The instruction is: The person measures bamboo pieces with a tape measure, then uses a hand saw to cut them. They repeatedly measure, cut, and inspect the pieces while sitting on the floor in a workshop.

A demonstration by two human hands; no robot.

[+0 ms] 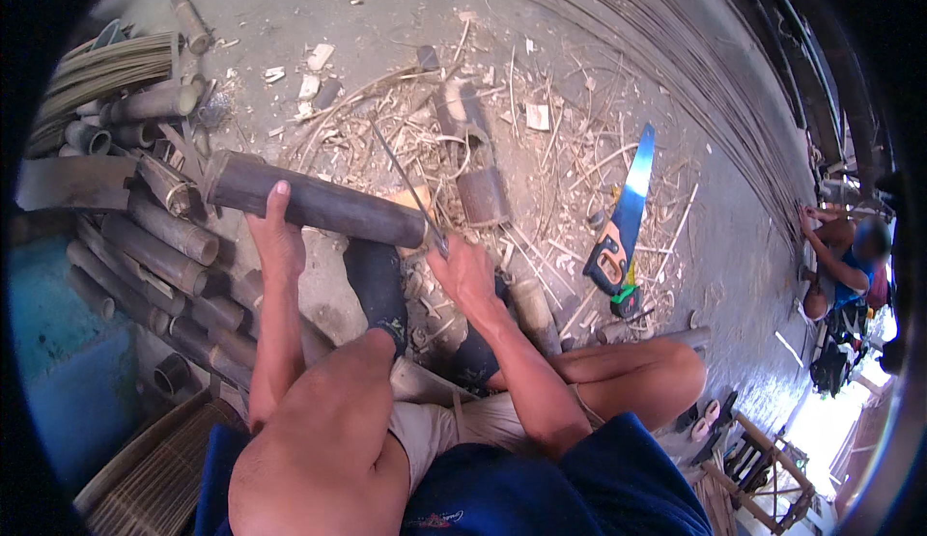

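My left hand (277, 239) is closed around a dark brown bamboo tube (333, 208), its thumb lying on top near the left end. The tube lies slightly tilted, its right end lower, above my knee. At that right end my right hand (465, 275) is closed on a knife (398, 171). Its long, narrow blade points up and left, next to the tube's cut edge; I cannot tell whether it touches. The knife's handle is mostly hidden in my fingers.
A handsaw (632, 208) with an orange and black handle lies to the right among bamboo shavings (386, 121). Bamboo tubes (164, 251) are piled at my left. Long thin strips (676, 63) stretch along the floor at far right. Another person (850, 261) sits at the right edge.
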